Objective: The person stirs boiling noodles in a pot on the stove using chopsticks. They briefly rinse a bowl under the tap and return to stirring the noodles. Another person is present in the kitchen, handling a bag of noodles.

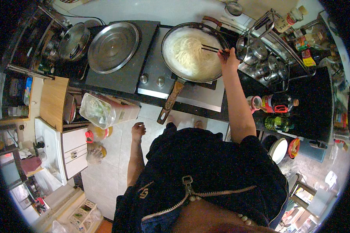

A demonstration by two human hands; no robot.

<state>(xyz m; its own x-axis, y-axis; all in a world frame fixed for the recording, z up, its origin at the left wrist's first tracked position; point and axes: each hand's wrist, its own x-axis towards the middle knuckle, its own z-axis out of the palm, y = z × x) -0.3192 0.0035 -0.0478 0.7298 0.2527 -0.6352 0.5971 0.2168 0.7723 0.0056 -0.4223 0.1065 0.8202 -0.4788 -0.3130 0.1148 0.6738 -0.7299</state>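
Note:
My right hand [229, 59] grips a pair of dark chopsticks [210, 48] whose tips are in the noodles [189, 48]. The pale noodles lie in whitish, foamy liquid in a large frying pan [165, 65]. The pan rests on the right side of the stove [151, 70], and its brown patterned handle [171, 102] points towards me. My left hand [138, 130] hangs low beside my body, over the floor, with its fingers loosely curled. Nothing shows plainly in it. A lined waste bin [97, 112] stands near that hand.
A round metal lid [113, 48] lies left of the pan. Lidded pots [268, 70] sit in a metal rack at the right, with a dark bottle [277, 103] and a jar [254, 103] nearer me. An oil jug [99, 133] stands on the floor near a white cabinet [74, 148].

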